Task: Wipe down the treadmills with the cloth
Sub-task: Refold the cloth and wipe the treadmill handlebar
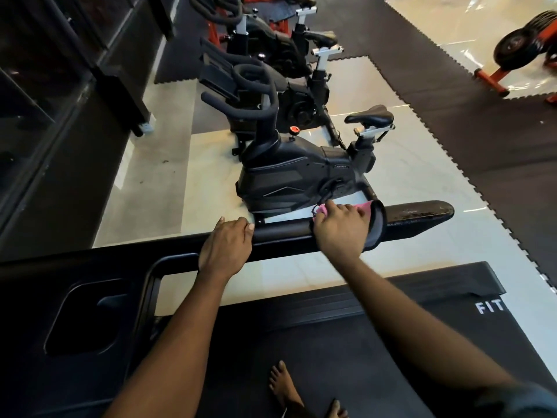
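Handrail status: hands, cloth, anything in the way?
Left hand grips handrail. Right hand presses pink cloth onto it. Peeled grip cover curls up just beyond.

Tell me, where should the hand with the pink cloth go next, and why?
Probably slide the right hand, gripping the pink cloth, outward along the handrail toward its far end. That end looks scuffed and dusty, and the cloth sits just short of it. The left hand holds the same handrail, which may steady the reach.
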{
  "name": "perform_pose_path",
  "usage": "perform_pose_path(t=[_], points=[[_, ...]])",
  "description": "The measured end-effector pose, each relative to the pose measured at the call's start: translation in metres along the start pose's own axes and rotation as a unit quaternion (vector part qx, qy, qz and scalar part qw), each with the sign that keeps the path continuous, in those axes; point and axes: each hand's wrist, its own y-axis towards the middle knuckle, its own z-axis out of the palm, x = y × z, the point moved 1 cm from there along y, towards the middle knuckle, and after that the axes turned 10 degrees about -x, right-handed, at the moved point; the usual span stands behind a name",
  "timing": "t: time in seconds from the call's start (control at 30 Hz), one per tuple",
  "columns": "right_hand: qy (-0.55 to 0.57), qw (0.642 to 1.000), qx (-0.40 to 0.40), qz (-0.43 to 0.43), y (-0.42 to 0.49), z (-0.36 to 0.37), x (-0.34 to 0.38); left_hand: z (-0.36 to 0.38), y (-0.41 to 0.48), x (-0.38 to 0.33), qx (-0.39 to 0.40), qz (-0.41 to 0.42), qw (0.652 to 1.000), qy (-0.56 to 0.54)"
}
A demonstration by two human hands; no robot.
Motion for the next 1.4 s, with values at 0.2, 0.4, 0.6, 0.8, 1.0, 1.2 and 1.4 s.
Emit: perform_pose_path(t=[0.2, 0.4, 0.6, 0.8, 1.0, 1.2, 1.4], points=[[0.032, 0.987, 0.034, -0.155, 0.015, -0.007, -0.056, 0.0, -0.003, 0.0, 0.012, -0.009, 1.0, 0.02], [0.056, 0.989, -0.026, -0.136, 0.008, -0.002, -0.053, 0.004, -0.001, 0.001, -0.031, 0.0, 0.999, 0.013], [0.003, 1.0, -0.018, -0.016, 0.009, -0.003, -0.047, 0.001, 0.002, -0.011, -0.083, -0.058, 0.993, -0.059], [-0.017, 0.999, -0.005, -0.035, 0.019, -0.014, -0.076, 0.021, 0.024, -0.071, -0.067, 0.021, 0.992, -0.106], [0.014, 0.996, 0.012, -0.087, 0.035, -0.014, -0.115, 0.04, 0.038, -0.109, 0.004, 0.053, 0.994, -0.092], [0.012, 0.997, 0.011, -0.079, 0.028, -0.01, -0.124, 0.047, 0.028, -0.11, 0.025, 0.041, 0.997, -0.063], [-0.033, 0.996, 0.009, 0.083, 0.033, -0.008, -0.123, 0.045, 0.026, -0.115, 0.012, 0.058, 0.998, -0.037]])
